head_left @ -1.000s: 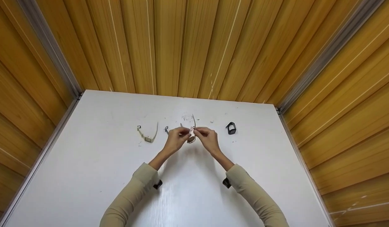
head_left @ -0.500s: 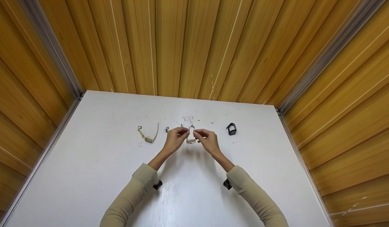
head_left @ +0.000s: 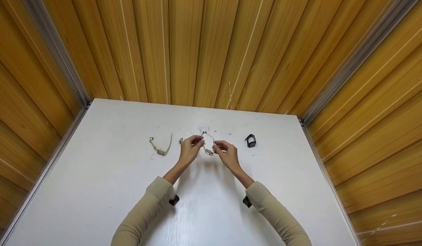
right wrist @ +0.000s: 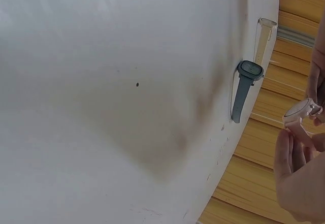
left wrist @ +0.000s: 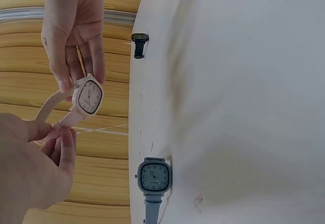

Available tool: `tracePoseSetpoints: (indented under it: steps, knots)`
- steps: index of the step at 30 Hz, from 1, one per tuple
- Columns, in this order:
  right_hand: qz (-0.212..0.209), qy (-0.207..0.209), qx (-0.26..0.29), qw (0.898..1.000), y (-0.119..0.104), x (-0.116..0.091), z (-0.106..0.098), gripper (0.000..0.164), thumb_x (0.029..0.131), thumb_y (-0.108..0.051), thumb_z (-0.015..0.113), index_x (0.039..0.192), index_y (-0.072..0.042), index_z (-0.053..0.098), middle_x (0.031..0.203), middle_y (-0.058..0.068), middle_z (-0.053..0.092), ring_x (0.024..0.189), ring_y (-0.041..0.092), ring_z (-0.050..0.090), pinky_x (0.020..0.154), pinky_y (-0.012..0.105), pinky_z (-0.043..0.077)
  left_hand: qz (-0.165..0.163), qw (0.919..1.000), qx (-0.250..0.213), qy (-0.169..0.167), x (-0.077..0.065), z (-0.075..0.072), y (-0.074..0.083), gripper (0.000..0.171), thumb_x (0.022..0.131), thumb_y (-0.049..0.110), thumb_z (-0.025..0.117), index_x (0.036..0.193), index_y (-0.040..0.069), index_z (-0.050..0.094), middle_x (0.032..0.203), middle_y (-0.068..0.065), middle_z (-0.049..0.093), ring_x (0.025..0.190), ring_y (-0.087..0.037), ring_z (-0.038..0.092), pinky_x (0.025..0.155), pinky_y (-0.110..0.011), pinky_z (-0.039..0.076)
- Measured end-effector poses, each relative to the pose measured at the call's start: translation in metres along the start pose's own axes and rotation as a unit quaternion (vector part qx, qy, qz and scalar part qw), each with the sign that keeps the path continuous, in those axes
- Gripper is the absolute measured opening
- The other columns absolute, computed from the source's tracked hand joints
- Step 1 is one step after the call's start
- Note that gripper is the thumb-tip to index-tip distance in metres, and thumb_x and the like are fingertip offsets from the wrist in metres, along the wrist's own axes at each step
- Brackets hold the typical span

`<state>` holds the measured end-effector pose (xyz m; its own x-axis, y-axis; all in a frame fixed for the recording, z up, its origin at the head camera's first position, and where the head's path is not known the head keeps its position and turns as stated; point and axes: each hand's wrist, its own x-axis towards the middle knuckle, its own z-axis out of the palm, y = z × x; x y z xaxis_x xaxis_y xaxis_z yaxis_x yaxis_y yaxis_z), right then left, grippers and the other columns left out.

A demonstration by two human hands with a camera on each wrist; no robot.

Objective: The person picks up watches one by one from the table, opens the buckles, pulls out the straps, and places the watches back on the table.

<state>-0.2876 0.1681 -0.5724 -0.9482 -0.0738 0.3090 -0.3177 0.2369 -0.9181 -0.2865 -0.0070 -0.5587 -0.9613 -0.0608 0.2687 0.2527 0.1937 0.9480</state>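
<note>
A pale pink wristwatch (left wrist: pixel 89 98) with a rounded square dial hangs between both hands above the table, its strap curved in a loop. My left hand (head_left: pixel 190 149) pinches one strap half between thumb and fingers. On the other side, my right hand (head_left: pixel 226 153) pinches the opposite strap half near the watch case. In the head view the dial (head_left: pixel 209 151) points down toward me and the dark buckle (head_left: pixel 204 132) shows at the top of the loop. The right wrist view shows the watch (right wrist: pixel 299 110) edge-on, partly cut by the frame.
On the white table (head_left: pixel 111 177), a cream watch (head_left: pixel 161 151) lies unfastened at left. Close to the left hand lies a blue-grey watch (left wrist: pixel 154 177), mostly hidden in the head view. A black watch (head_left: pixel 251 140) with a looped strap stands at right. Wood-patterned walls (head_left: pixel 183 51) border the table.
Both hands have moved slightly apart and the strap loop has spread wider. A second ago the fingertips nearly met above the dial. The other watches have stayed put.
</note>
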Motion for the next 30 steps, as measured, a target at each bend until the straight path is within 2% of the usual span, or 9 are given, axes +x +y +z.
tracePoseSetpoints:
  steps: [4, 9, 11, 16, 19, 23, 25, 27, 30]
  knots:
    - [-0.021, 0.034, 0.002, 0.999, 0.005, 0.001, -0.001, 0.017, 0.093, 0.003, 0.067, 0.106, 0.013, 0.070, 0.095, 0.022, 0.076, 0.079, 0.014, 0.075, 0.071, 0.020, 0.062, -0.024, 0.9994, -0.015, 0.021, 0.002, 0.008, 0.000, 0.018, 0.094, 0.000, 0.067, 0.108, -0.012, 0.071, 0.100, -0.026, 0.074, 0.090, -0.033, 0.073, 0.076, -0.020, 0.060]
    - [0.020, 0.054, 0.025, 0.998, 0.006, 0.005, -0.005, 0.032, 0.095, 0.004, 0.066, 0.124, 0.016, 0.061, 0.099, 0.032, 0.072, 0.086, 0.035, 0.076, 0.075, 0.028, 0.064, -0.094, 0.9937, -0.006, 0.062, 0.008, 0.018, 0.001, 0.017, 0.094, 0.000, 0.067, 0.107, -0.009, 0.072, 0.097, -0.022, 0.075, 0.085, -0.025, 0.074, 0.074, -0.022, 0.060]
    - [0.047, 0.059, 0.029, 0.997, 0.008, 0.009, -0.007, 0.040, 0.095, 0.005, 0.065, 0.133, 0.015, 0.056, 0.100, 0.036, 0.071, 0.088, 0.042, 0.075, 0.076, 0.032, 0.065, -0.123, 0.9902, 0.021, 0.064, 0.013, 0.022, 0.002, 0.017, 0.093, 0.002, 0.066, 0.105, -0.008, 0.074, 0.095, -0.020, 0.076, 0.083, -0.023, 0.074, 0.073, -0.024, 0.061]
    - [0.129, 0.050, 0.013, 0.990, 0.020, 0.021, -0.008, 0.044, 0.094, 0.004, 0.064, 0.136, 0.011, 0.057, 0.096, 0.035, 0.072, 0.074, 0.031, 0.077, 0.068, 0.031, 0.065, -0.148, 0.9774, 0.148, 0.033, 0.029, 0.034, -0.005, 0.015, 0.091, 0.004, 0.065, 0.096, -0.005, 0.077, 0.093, -0.018, 0.077, 0.087, -0.030, 0.074, 0.080, -0.039, 0.061]
    - [0.169, 0.040, -0.030, 0.984, 0.027, 0.027, -0.005, 0.040, 0.093, 0.003, 0.065, 0.132, 0.009, 0.062, 0.094, 0.030, 0.074, 0.067, 0.024, 0.076, 0.063, 0.029, 0.064, -0.159, 0.9652, 0.207, 0.021, 0.037, 0.040, -0.012, 0.013, 0.089, 0.003, 0.064, 0.082, -0.003, 0.073, 0.092, -0.020, 0.076, 0.081, -0.030, 0.069, 0.080, -0.046, 0.060]
    - [0.175, 0.032, -0.125, 0.976, 0.035, 0.031, -0.001, 0.033, 0.091, -0.001, 0.068, 0.123, 0.009, 0.069, 0.089, 0.024, 0.076, 0.067, 0.021, 0.075, 0.065, 0.027, 0.063, -0.191, 0.9481, 0.254, 0.008, 0.045, 0.049, -0.020, 0.013, 0.088, 0.000, 0.061, 0.076, 0.001, 0.065, 0.093, -0.022, 0.074, 0.077, -0.028, 0.062, 0.077, -0.047, 0.059]
    - [0.172, 0.033, -0.170, 0.970, 0.040, 0.032, -0.001, 0.030, 0.089, -0.003, 0.068, 0.117, 0.008, 0.072, 0.088, 0.021, 0.077, 0.069, 0.021, 0.076, 0.071, 0.028, 0.063, -0.196, 0.9426, 0.270, 0.000, 0.046, 0.054, -0.023, 0.010, 0.089, -0.002, 0.060, 0.081, -0.002, 0.066, 0.098, -0.025, 0.074, 0.083, -0.031, 0.067, 0.080, -0.049, 0.060]
    - [0.174, 0.036, -0.191, 0.965, 0.045, 0.031, -0.002, 0.027, 0.089, -0.004, 0.069, 0.113, 0.007, 0.074, 0.088, 0.021, 0.078, 0.074, 0.026, 0.077, 0.079, 0.034, 0.063, -0.198, 0.9385, 0.283, -0.005, 0.047, 0.058, -0.026, 0.008, 0.089, -0.004, 0.061, 0.091, -0.006, 0.069, 0.103, -0.027, 0.073, 0.092, -0.037, 0.072, 0.084, -0.050, 0.061]
    - [0.170, 0.044, -0.208, 0.962, 0.050, 0.036, 0.000, 0.022, 0.089, -0.005, 0.073, 0.107, 0.006, 0.077, 0.089, 0.020, 0.078, 0.080, 0.029, 0.078, 0.087, 0.039, 0.062, -0.189, 0.9355, 0.298, -0.009, 0.050, 0.059, -0.028, 0.014, 0.089, -0.005, 0.062, 0.100, -0.008, 0.069, 0.107, -0.028, 0.072, 0.102, -0.042, 0.072, 0.088, -0.050, 0.060]
